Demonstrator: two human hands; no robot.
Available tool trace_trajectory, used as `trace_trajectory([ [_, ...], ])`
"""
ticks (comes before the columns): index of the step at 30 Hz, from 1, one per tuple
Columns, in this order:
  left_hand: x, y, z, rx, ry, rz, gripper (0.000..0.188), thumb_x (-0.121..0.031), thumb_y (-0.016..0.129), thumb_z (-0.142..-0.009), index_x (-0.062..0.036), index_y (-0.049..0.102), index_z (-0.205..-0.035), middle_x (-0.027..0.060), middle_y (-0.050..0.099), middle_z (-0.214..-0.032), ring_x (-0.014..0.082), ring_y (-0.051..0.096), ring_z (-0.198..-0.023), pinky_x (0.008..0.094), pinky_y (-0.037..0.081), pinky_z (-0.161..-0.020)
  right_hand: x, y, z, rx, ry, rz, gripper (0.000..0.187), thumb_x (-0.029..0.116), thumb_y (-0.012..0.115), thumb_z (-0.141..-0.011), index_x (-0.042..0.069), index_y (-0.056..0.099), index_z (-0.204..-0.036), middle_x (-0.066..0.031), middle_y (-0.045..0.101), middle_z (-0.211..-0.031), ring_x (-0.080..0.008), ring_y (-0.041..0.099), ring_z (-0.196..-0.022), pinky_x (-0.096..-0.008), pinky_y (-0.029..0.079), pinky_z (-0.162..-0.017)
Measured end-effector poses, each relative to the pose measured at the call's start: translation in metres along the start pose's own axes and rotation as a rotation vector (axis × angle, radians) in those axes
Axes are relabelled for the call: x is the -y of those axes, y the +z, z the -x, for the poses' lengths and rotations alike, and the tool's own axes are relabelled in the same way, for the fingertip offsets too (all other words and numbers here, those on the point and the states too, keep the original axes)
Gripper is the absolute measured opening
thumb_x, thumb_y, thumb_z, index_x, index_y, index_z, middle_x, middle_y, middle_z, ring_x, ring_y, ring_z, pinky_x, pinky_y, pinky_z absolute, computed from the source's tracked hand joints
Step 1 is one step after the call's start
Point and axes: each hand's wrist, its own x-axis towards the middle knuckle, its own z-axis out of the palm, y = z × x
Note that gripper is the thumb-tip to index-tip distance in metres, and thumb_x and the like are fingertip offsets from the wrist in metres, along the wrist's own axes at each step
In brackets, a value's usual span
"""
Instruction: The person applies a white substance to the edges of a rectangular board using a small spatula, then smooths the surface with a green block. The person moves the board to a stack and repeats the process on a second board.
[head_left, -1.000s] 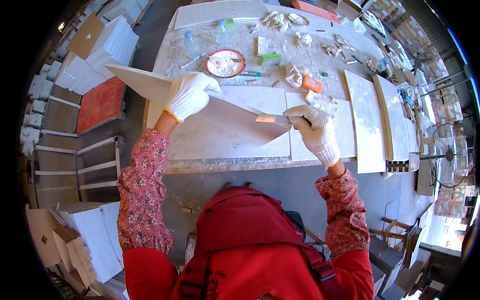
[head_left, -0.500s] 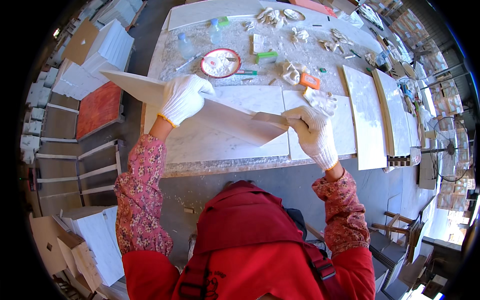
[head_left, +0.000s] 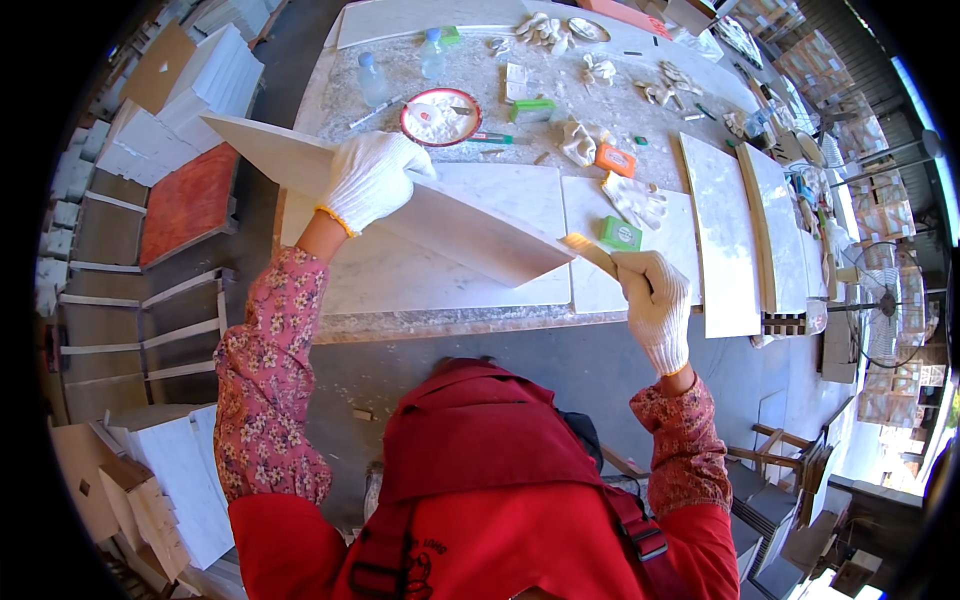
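My left hand (head_left: pixel 375 180), in a white knit glove, is closed on the upper edge of a pale marble tile (head_left: pixel 470 235). The tile is held tilted on edge above the worktable, its face slanting toward me. My right hand (head_left: pixel 655 300), also gloved, grips a putty knife (head_left: pixel 592 253). Its blade catches yellowish light and points left, close to the tile's right end; whether they touch I cannot tell. Beneath lie two flat marble tiles (head_left: pixel 430 295) side by side. A green box (head_left: pixel 620 233) sits just beyond my right hand.
On the dusty table (head_left: pixel 480 70) are a red-rimmed bowl of white paste (head_left: pixel 440 118), plastic bottles (head_left: pixel 372 80), an orange box (head_left: pixel 615 160) and loose gloves (head_left: pixel 635 200). More slabs (head_left: pixel 720 240) lie at right. Beyond them stands a fan (head_left: pixel 885 305). Stacked tiles (head_left: pixel 190 100) and a metal rack (head_left: pixel 150 335) stand left.
My right hand has drawn the putty knife back from the tile's right end, rightward and toward me. This uncovers the green box. My left hand still holds the tile in nearly the same place.
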Motion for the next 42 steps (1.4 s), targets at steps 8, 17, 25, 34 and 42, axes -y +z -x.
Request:
trace_trajectory([
  [8, 0.008, 0.005, 0.004, -0.006, 0.066, -0.001, 0.029, -0.002, 0.056, -0.068, -0.0181, 0.077, -0.078, 0.0110, 0.071, -0.079, 0.0329, 0.067, -0.077, 0.0429, 0.049, -0.064, -0.029, -0.025, 0.042, 0.203, 0.238, -0.391, 0.019, -0.003, 0.052, -0.092, 0.001, 0.069, -0.100, -0.0049, 0.063, -0.073, -0.0076, 0.054, -0.062, -0.0252, 0.047, -0.056],
  [17, 0.002, 0.002, 0.003, 0.003, 0.058, -0.023, 0.026, -0.005, 0.060, -0.069, -0.0223, 0.078, -0.078, 0.0120, 0.070, -0.080, 0.0337, 0.067, -0.079, 0.0454, 0.050, -0.066, 0.008, 0.033, -0.037, 0.105, -0.084, -0.230, 0.012, 0.004, 0.062, -0.090, 0.001, 0.070, -0.100, -0.0092, 0.067, -0.081, -0.0145, 0.060, -0.067, -0.0273, 0.049, -0.063],
  [25, 0.000, -0.001, 0.011, -0.006, 0.016, -0.050, 0.027, -0.005, 0.060, -0.070, -0.0241, 0.078, -0.077, 0.0106, 0.071, -0.081, 0.0329, 0.067, -0.079, 0.0438, 0.050, -0.066, 0.011, 0.031, -0.028, 0.091, -0.190, -0.139, 0.009, 0.000, 0.062, -0.083, 0.003, 0.069, -0.089, -0.0119, 0.068, -0.081, -0.0285, 0.065, -0.073, -0.0338, 0.050, -0.066],
  [34, 0.006, 0.001, 0.023, -0.022, 0.017, -0.012, 0.027, -0.006, 0.059, -0.071, -0.0237, 0.078, -0.078, 0.0109, 0.071, -0.081, 0.0324, 0.067, -0.079, 0.0438, 0.050, -0.067, 0.005, 0.006, 0.008, 0.063, -0.137, -0.031, 0.011, -0.003, 0.061, -0.082, 0.004, 0.069, -0.087, -0.0103, 0.067, -0.078, -0.0292, 0.066, -0.072, -0.0360, 0.051, -0.068],
  [42, 0.012, 0.007, 0.018, -0.030, 0.070, -0.040, 0.029, -0.005, 0.060, -0.070, -0.0260, 0.078, -0.080, 0.0133, 0.069, -0.079, 0.0352, 0.067, -0.077, 0.0461, 0.050, -0.064, -0.016, -0.009, 0.046, 0.162, 0.208, -0.273, 0.014, -0.002, 0.063, -0.086, 0.004, 0.070, -0.096, -0.0086, 0.066, -0.075, -0.0167, 0.059, -0.063, -0.0294, 0.049, -0.061],
])
